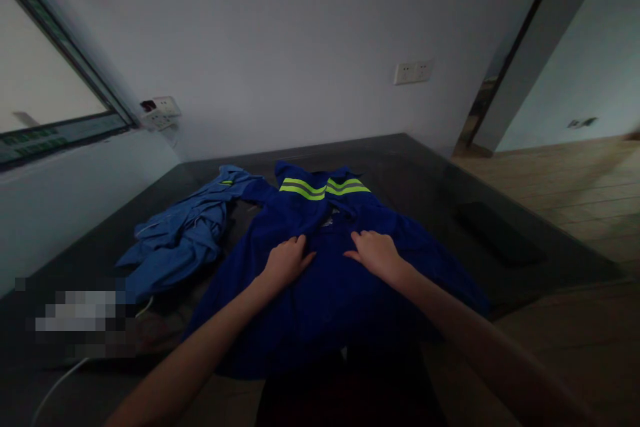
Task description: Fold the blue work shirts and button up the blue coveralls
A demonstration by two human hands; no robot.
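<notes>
A dark blue work jacket (325, 307) with yellow-green and grey reflective bands lies spread on the dark table, its near part reaching over the front edge. My left hand (286, 263) is on its left middle, fingers curled into the cloth and thumb pointing inward. Opposite it, my right hand (377, 255) grips the cloth in the same way, a short gap away. Between and beyond the hands, a small pale label shows in an opening of the jacket. The fingertips are partly hidden in the fabric.
A crumpled lighter blue garment (187, 230) lies to the left, touching a sleeve of the jacket. A flat dark object (500, 233) rests on the table (420, 170) at the right. A white cable (60, 383) runs along the lower left. A wall stands behind the table.
</notes>
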